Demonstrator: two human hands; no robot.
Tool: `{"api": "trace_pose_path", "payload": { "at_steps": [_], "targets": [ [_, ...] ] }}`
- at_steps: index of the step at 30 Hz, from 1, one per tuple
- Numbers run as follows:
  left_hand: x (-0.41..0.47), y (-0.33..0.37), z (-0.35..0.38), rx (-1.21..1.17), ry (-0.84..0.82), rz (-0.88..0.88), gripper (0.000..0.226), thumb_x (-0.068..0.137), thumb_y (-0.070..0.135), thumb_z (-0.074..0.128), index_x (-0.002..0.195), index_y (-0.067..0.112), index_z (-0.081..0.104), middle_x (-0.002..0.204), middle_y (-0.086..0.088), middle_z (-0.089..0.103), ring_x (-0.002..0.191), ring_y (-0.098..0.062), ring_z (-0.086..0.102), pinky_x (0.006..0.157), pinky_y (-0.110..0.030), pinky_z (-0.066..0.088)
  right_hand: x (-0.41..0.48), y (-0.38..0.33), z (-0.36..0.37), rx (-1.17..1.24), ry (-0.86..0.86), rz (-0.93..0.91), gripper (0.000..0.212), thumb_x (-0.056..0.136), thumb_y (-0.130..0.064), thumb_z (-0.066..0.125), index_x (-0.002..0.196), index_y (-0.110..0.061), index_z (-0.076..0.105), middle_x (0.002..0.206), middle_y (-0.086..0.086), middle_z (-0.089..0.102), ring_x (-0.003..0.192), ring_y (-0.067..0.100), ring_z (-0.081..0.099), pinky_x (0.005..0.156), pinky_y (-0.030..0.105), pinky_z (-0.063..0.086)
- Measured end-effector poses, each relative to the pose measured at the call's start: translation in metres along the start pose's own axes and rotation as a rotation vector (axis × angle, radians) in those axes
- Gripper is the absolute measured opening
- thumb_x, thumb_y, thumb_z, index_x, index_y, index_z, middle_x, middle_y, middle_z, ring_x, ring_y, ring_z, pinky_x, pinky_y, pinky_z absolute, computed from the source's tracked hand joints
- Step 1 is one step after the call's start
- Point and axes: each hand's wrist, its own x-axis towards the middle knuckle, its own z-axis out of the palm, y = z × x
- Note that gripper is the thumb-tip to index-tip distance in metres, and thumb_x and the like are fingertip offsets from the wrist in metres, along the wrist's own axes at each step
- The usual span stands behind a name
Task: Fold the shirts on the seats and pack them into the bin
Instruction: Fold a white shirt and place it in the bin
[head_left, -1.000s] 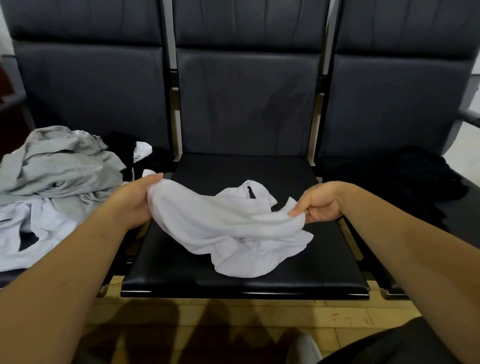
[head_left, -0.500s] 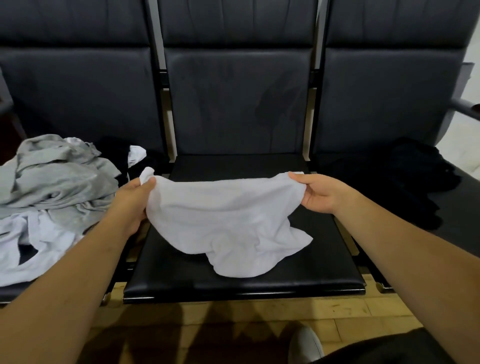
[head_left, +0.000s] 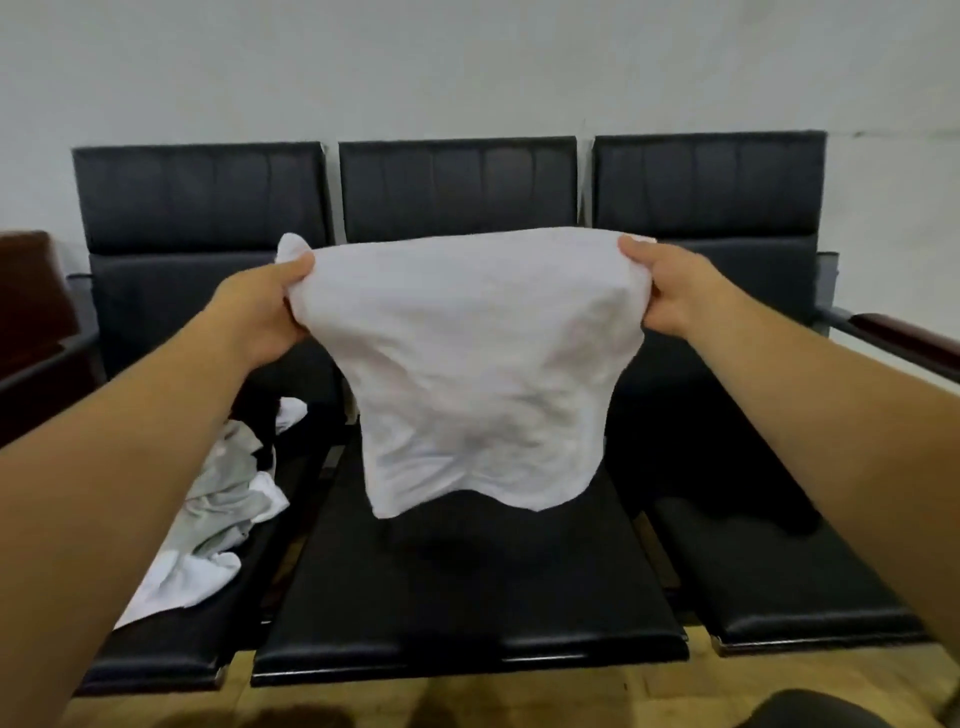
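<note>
A white shirt (head_left: 478, 364) hangs in the air in front of the middle black seat (head_left: 467, 587), stretched between both hands. My left hand (head_left: 260, 312) grips its upper left corner and my right hand (head_left: 670, 291) grips its upper right corner. The shirt's lower edge floats clear above the seat cushion. A heap of grey and white shirts (head_left: 218, 509) lies on the left seat, partly hidden by my left forearm. Dark clothing (head_left: 727, 467) lies on the right seat. No bin is in view.
Three black seats stand in a row against a pale wall (head_left: 467, 78). A wooden armrest (head_left: 904, 343) juts out at the right, and a dark chair (head_left: 31, 322) stands at the far left. Wooden floor (head_left: 519, 701) runs below the seat fronts.
Both hands have lifted the white shirt off the middle seat and spread it wide in the air. My view has tilted up to take in the wall.
</note>
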Motion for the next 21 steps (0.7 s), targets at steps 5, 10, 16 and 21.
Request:
{"api": "trace_pose_path", "payload": {
  "at_steps": [5,10,16,21],
  "targets": [
    [-0.016,0.024,-0.002,0.016,0.071,-0.03,0.02,0.094,0.023,0.068,0.11,0.012,0.071,0.114,-0.012,0.074,0.092,-0.024,0.071,0.067,-0.037,0.058,-0.026,-0.024,-0.012,-0.022,0.019,-0.073,0.023,0.093,-0.018,0.071,0.113,-0.008,0.07,0.109,0.009,0.075,0.098,0.023,0.073,0.075,0.038,0.062],
    [-0.043,0.039,0.005,0.048,-0.185,-0.003,0.03,0.1,0.011,0.055,0.127,0.001,0.061,0.122,-0.013,0.07,0.11,-0.023,0.069,0.087,-0.035,0.054,-0.042,-0.031,-0.021,-0.132,0.021,-0.068,0.026,0.092,-0.016,0.072,0.115,-0.005,0.068,0.113,0.01,0.073,0.098,0.024,0.071,0.075,0.038,0.061],
    [-0.032,0.04,-0.008,0.532,0.136,0.028,0.036,0.08,0.028,0.085,0.104,0.005,0.071,0.112,-0.011,0.069,0.097,-0.03,0.066,0.083,-0.043,0.059,-0.046,-0.037,-0.024,-0.287,0.104,-0.049,0.024,0.086,-0.018,0.079,0.103,-0.004,0.072,0.106,0.011,0.074,0.096,0.025,0.071,0.079,0.039,0.059],
    [-0.024,0.021,-0.017,0.199,0.011,-0.169,0.018,0.102,0.02,0.056,0.11,0.008,0.067,0.113,-0.011,0.071,0.1,-0.026,0.068,0.076,-0.042,0.053,-0.035,-0.024,-0.028,-0.263,0.14,0.159,0.018,0.094,-0.015,0.069,0.109,-0.006,0.064,0.105,0.013,0.071,0.094,0.026,0.07,0.069,0.039,0.056]
  ]
}}
